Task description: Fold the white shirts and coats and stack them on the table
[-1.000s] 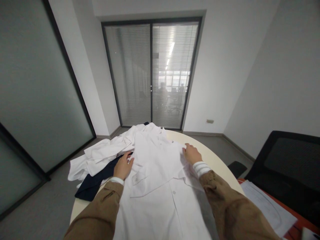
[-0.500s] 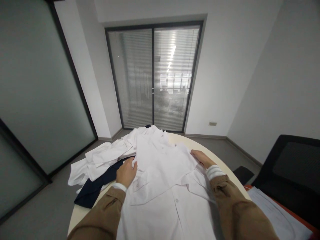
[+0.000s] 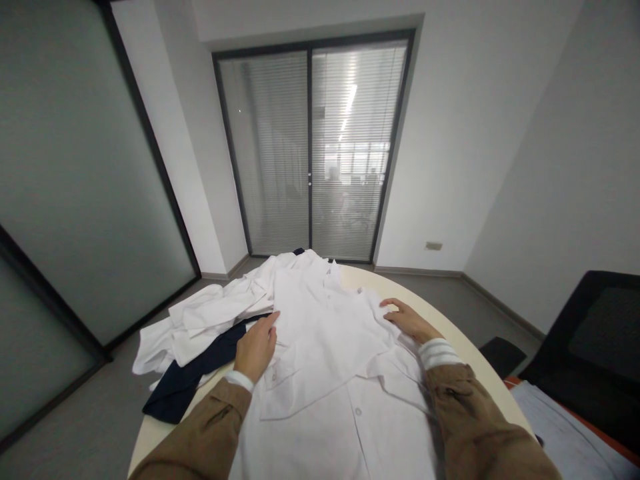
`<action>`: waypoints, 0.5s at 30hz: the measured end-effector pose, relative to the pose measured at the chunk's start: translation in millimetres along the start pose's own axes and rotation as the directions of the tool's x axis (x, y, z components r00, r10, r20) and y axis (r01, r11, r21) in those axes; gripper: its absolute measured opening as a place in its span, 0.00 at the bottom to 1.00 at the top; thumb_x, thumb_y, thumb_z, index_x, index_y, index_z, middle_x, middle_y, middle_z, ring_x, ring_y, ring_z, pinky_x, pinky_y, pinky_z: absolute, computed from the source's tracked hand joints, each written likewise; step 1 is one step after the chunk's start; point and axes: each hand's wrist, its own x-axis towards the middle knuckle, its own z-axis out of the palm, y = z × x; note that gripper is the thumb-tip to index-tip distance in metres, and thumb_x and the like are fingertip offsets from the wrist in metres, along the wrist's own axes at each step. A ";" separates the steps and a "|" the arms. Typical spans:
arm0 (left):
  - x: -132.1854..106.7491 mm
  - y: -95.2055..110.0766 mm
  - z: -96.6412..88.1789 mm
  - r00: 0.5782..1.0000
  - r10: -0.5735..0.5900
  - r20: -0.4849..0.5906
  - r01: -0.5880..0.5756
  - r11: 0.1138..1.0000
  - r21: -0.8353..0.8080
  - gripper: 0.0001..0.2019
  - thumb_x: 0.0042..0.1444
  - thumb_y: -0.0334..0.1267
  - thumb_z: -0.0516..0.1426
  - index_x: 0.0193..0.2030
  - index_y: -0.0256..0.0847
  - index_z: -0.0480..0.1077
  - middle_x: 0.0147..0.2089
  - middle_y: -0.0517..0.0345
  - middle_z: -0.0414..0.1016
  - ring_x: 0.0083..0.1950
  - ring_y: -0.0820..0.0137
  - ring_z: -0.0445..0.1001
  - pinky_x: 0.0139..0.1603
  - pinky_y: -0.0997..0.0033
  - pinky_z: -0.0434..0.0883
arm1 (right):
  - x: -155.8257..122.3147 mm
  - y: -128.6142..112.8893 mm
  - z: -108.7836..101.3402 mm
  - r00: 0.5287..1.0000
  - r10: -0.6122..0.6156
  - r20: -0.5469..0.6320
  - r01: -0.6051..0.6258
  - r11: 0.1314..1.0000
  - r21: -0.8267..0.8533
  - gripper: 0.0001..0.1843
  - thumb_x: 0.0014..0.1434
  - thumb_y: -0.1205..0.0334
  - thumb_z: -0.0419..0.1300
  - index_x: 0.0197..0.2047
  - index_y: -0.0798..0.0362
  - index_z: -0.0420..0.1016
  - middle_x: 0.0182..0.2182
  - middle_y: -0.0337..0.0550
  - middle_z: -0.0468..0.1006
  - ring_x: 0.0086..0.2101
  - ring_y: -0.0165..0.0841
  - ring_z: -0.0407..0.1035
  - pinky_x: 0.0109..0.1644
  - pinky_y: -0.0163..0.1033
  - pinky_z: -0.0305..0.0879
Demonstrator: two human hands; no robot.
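Note:
A white button-up shirt [image 3: 325,347] lies spread over the table, its upper part folded down over the lower front. At the shirt's left edge is my left hand [image 3: 257,345], open, fingertips resting on the fabric. My right hand [image 3: 409,321] is open at the shirt's right shoulder, with thumb and fingers apart; some fingers are hidden beneath the hand. Left of my left hand lies a dark navy garment [image 3: 193,380], and a heap of white clothes [image 3: 210,317] rests partly over it.
The round cream table [image 3: 450,333] shows its curved rim at the right. A black chair [image 3: 595,340] stands at the right, with pale cloth [image 3: 565,427] on its orange-edged seat. Behind the table are glass panels with blinds [image 3: 310,153].
Both hands have loosened from the shirt's edges, their fingers straighter now. The shirt's right shoulder sits flatter. My view has shifted slightly.

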 end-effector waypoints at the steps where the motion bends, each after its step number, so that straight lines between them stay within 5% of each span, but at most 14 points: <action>1: -0.1 0.2 0.9 1.000 0.016 -0.003 -0.016 1.000 -0.017 0.21 0.66 0.33 0.49 0.65 0.46 0.64 0.60 0.50 0.73 0.55 0.62 0.75 0.50 0.68 0.70 | 2.3 2.9 -0.9 1.000 -0.009 -0.019 0.009 1.000 -0.012 0.22 0.52 0.67 0.57 0.51 0.56 0.75 0.31 0.41 0.79 0.30 0.30 0.70 0.36 0.33 0.64; 5: -0.2 1.9 3.2 0.998 0.053 -0.016 -0.054 0.995 -0.086 0.20 0.66 0.31 0.49 0.62 0.46 0.67 0.60 0.53 0.72 0.55 0.65 0.74 0.54 0.69 0.70 | 11.9 13.7 -7.5 0.979 -0.082 -0.188 0.058 0.990 -0.127 0.20 0.55 0.69 0.54 0.49 0.59 0.79 0.49 0.52 0.79 0.47 0.35 0.73 0.54 0.36 0.63; 9: 0.1 7.7 0.4 0.995 0.077 -0.063 -0.083 0.991 -0.105 0.15 0.65 0.36 0.51 0.55 0.46 0.73 0.60 0.52 0.70 0.58 0.62 0.71 0.54 0.66 0.70 | 11.2 15.4 -13.4 0.938 0.025 -0.345 -0.154 0.923 -0.352 0.22 0.57 0.63 0.57 0.55 0.49 0.77 0.53 0.49 0.77 0.55 0.45 0.68 0.60 0.50 0.60; 12: -2.5 15.3 -3.2 0.987 0.146 -0.070 -0.154 0.981 -0.118 0.12 0.64 0.42 0.54 0.48 0.45 0.75 0.55 0.51 0.73 0.57 0.61 0.70 0.55 0.65 0.69 | 6.9 10.7 -12.0 0.935 0.111 -0.336 -0.258 0.864 -0.433 0.28 0.57 0.54 0.60 0.61 0.44 0.71 0.57 0.49 0.74 0.59 0.53 0.64 0.60 0.59 0.57; 15: -7.6 21.5 -2.3 0.966 0.249 0.070 -0.232 0.953 -0.194 0.12 0.62 0.48 0.56 0.43 0.44 0.75 0.43 0.53 0.76 0.48 0.62 0.73 0.51 0.65 0.68 | 6.3 9.1 -8.9 0.953 0.141 -0.268 -0.257 0.844 -0.471 0.34 0.55 0.49 0.61 0.64 0.48 0.67 0.57 0.53 0.74 0.57 0.52 0.66 0.59 0.56 0.60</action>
